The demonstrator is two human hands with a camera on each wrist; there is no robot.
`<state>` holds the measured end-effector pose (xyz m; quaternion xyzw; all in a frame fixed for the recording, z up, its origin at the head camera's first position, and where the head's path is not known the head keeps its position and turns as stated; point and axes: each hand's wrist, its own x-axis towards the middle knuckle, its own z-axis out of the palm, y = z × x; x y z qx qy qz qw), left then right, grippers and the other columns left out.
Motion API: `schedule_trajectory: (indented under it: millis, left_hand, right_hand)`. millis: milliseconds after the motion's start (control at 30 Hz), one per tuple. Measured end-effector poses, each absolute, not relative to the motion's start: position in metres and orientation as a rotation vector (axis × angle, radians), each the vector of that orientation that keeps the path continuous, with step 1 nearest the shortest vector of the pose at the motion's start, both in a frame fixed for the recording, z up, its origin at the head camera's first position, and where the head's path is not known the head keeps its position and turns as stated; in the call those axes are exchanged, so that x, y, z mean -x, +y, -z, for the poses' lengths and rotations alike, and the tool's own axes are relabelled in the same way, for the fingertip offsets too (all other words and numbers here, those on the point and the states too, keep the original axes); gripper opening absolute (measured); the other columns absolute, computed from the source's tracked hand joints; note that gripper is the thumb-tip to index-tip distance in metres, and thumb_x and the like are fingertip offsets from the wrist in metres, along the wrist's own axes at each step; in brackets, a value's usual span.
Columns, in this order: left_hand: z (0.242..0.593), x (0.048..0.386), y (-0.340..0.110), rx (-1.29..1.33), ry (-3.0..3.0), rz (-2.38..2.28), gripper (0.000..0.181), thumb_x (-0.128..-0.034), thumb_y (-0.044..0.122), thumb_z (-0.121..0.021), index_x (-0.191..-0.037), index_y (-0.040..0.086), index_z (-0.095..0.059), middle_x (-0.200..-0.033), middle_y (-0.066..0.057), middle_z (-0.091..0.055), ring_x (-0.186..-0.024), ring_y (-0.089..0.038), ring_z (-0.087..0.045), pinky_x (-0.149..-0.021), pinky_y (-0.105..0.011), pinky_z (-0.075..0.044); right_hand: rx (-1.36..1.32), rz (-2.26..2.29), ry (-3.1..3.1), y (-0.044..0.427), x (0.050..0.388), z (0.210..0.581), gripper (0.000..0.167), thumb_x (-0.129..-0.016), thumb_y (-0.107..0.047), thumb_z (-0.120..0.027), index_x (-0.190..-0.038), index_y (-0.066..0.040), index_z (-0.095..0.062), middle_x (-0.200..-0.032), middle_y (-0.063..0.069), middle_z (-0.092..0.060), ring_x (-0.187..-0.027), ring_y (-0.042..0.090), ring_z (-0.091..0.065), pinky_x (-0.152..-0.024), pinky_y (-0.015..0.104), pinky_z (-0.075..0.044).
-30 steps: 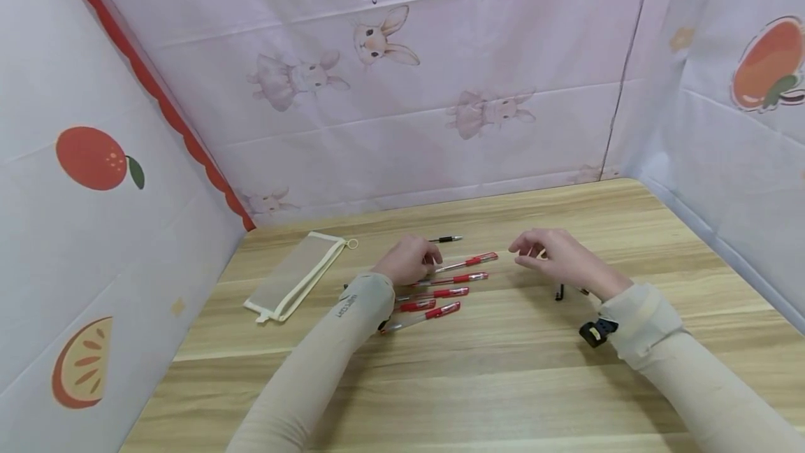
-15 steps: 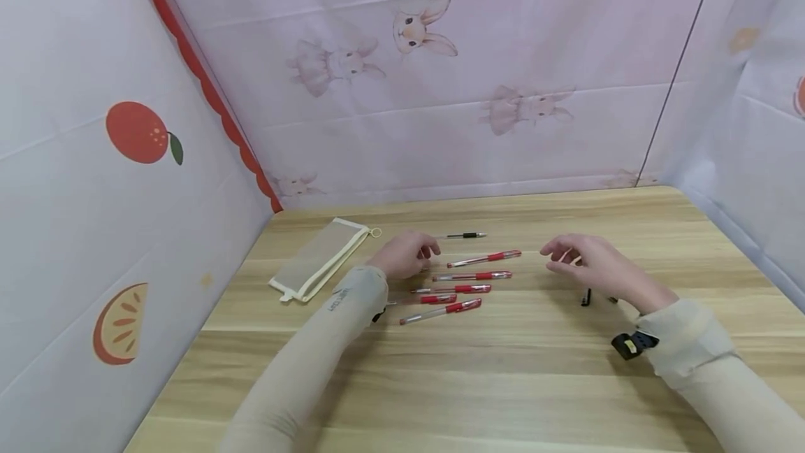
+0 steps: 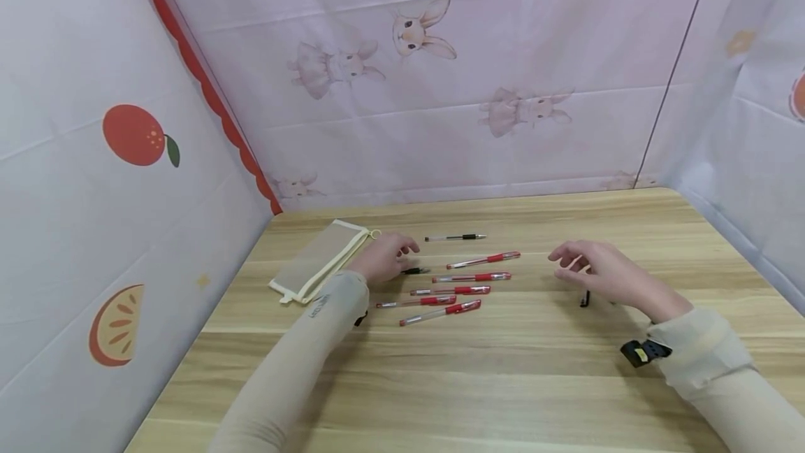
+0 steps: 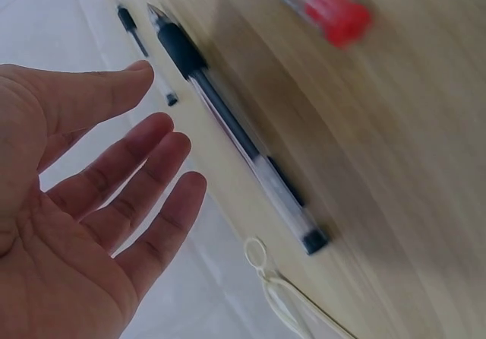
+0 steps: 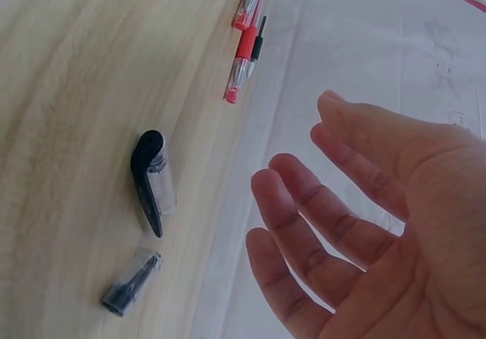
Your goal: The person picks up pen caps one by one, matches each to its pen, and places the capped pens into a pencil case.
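My left hand [image 3: 385, 257] hovers over the left end of an uncapped black pen [image 3: 415, 270], its fingers loosely bent. In the left wrist view this black pen [image 4: 235, 130] lies whole on the table, apart from the fingertips. A second uncapped black pen [image 3: 455, 237] lies farther back. Several capped red pens [image 3: 481, 277] form a loose row between the hands. Off to the right, my right hand [image 3: 600, 271] is raised with relaxed fingers and holds nothing. Beside it, the right wrist view shows one clear-and-black pen cap [image 5: 156, 179] and another cap [image 5: 130, 282] on the table.
A cream-edged zip pouch [image 3: 317, 261] with a pull ring lies flat left of my left hand. Wood-grain table [image 3: 478, 383] extends in front of the pens. Printed cloth walls [image 3: 453, 152] stand along the back and both sides.
The head view has shifted. My left hand has drawn back leftward, uncovering the tip of the nearer black pen and more of the red pens. My right hand has barely moved.
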<state>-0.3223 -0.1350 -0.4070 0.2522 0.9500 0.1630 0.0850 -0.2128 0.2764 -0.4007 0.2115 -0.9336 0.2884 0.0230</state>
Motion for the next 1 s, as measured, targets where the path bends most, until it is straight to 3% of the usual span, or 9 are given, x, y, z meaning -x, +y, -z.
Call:
schedule_trajectory:
  millis: [367, 500, 600, 1000]
  left_hand:
    - [0.403, 0.325, -0.146, -0.771, 2.845, -0.465, 0.033, -0.1058, 0.003, -0.061, -0.137, 0.007, -0.071, -0.136, -0.014, -0.073, -0.129, -0.033, -0.066, -0.114, -0.050, -0.053]
    - [0.409, 0.329, -0.156, -0.781, 2.858, -0.473, 0.031, -0.1058, 0.006, -0.063, -0.136, 0.008, -0.072, -0.135, -0.013, -0.073, -0.128, -0.032, -0.066, -0.113, -0.050, -0.053]
    - [0.413, 0.327, -0.169, -0.747, 2.892, -0.459, 0.030, -0.1029, 0.007, -0.069, -0.132, 0.010, -0.074, -0.131, -0.012, -0.074, -0.124, -0.031, -0.067, -0.111, -0.051, -0.054]
    - [0.415, 0.321, -0.175, -0.697, 2.857, -0.477, 0.035, -0.0949, 0.000, -0.075, -0.127, 0.013, -0.077, -0.122, -0.010, -0.076, -0.118, -0.028, -0.069, -0.108, -0.050, -0.056]
  right_hand:
    - [-0.633, -0.860, -2.913, 0.294, 0.203, 0.398, 0.028, -0.102, -0.017, -0.074, -0.126, -0.002, -0.072, -0.111, 0.009, -0.077, -0.094, 0.018, -0.073, -0.078, 0.031, -0.060]
    - [-0.618, -0.865, -2.934, 0.294, 0.200, 0.397, 0.029, -0.102, -0.017, -0.074, -0.127, -0.002, -0.072, -0.111, 0.009, -0.077, -0.095, 0.020, -0.073, -0.080, 0.036, -0.061]
    - [-0.640, -0.886, -2.940, 0.288, 0.200, 0.400, 0.031, -0.103, -0.020, -0.074, -0.128, -0.002, -0.071, -0.112, 0.008, -0.077, -0.097, 0.021, -0.074, -0.081, 0.040, -0.062]
    - [-0.600, -0.925, -2.999, 0.296, 0.192, 0.404, 0.031, -0.103, -0.019, -0.073, -0.129, -0.002, -0.071, -0.109, 0.005, -0.075, -0.095, 0.016, -0.072, -0.080, 0.030, -0.060]
